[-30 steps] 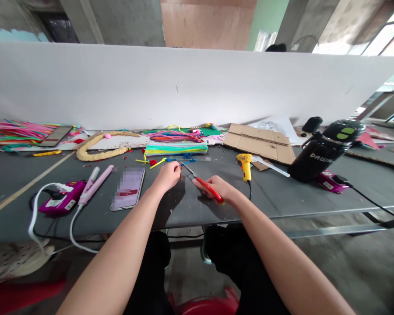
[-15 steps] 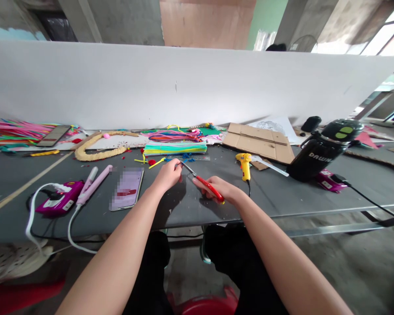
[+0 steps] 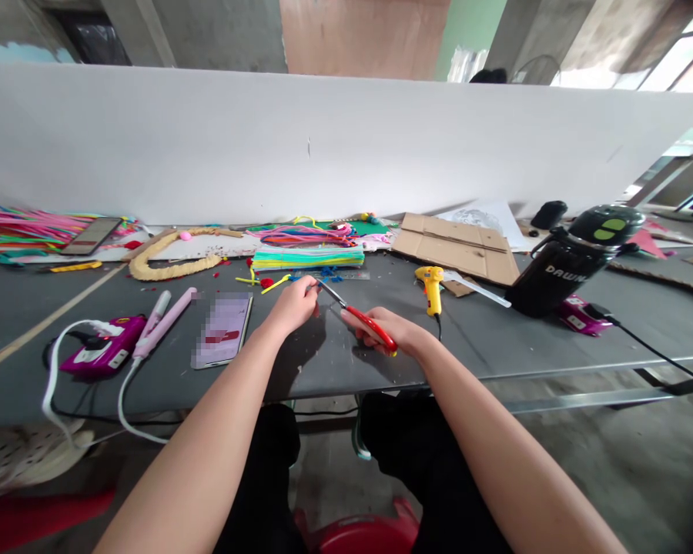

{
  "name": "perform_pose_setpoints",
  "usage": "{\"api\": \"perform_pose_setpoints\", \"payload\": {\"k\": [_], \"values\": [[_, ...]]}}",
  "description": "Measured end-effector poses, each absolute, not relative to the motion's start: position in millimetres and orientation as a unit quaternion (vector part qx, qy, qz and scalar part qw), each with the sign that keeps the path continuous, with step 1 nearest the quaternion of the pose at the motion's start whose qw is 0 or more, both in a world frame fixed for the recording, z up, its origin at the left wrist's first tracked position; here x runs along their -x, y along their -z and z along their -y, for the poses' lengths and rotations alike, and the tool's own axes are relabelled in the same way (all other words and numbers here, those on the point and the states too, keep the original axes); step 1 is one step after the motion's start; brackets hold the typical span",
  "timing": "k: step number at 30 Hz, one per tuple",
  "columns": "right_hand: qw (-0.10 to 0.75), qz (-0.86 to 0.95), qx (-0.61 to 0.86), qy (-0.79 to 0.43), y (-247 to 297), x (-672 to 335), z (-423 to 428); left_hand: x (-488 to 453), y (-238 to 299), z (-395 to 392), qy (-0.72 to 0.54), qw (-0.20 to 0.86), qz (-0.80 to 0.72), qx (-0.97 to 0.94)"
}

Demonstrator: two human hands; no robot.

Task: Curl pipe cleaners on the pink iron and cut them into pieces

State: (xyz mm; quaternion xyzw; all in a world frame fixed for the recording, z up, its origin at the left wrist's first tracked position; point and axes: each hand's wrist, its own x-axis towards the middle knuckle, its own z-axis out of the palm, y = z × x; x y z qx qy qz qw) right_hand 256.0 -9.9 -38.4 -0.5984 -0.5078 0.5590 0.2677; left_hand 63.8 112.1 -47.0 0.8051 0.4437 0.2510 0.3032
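Note:
My right hand (image 3: 386,329) is wrapped around the red handles of a pair of scissors (image 3: 372,328). Their metal blades point up and left, and the tips reach the fingers of my left hand (image 3: 296,302). Those left fingers are pinched together; what lies between them is too small or hidden to make out. Just beyond both hands lies a bundle of pipe cleaners (image 3: 307,259) in turquoise and yellow, with a few short yellow and blue pieces near it. A yellow glue gun (image 3: 430,289) rests to the right of my right hand.
On the left lie a phone (image 3: 224,331), a pink straightener (image 3: 160,326) and a purple power strip (image 3: 105,350). A curved tan form (image 3: 144,267) is farther back. Folded cardboard (image 3: 459,245) and a black bottle (image 3: 571,265) stand to the right. A white board (image 3: 335,146) borders the table's back.
My hands and the scissors hold almost the same pose, the blades still at my left fingertips. The view has shifted very slightly.

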Motion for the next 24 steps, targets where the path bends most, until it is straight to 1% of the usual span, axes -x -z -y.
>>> {"api": "perform_pose_setpoints", "payload": {"k": [17, 24], "values": [[0.262, 0.529, 0.621, -0.515, 39.8, -251.3, 10.3, -61.8, 51.7, -115.9, -0.248, 0.287, -0.437, -0.815], [0.242, 0.549, 0.661, -0.451, 39.8, -249.9, 8.9, -62.1, 48.6, -113.9, -0.229, 0.29, -0.459, -0.808]]}}
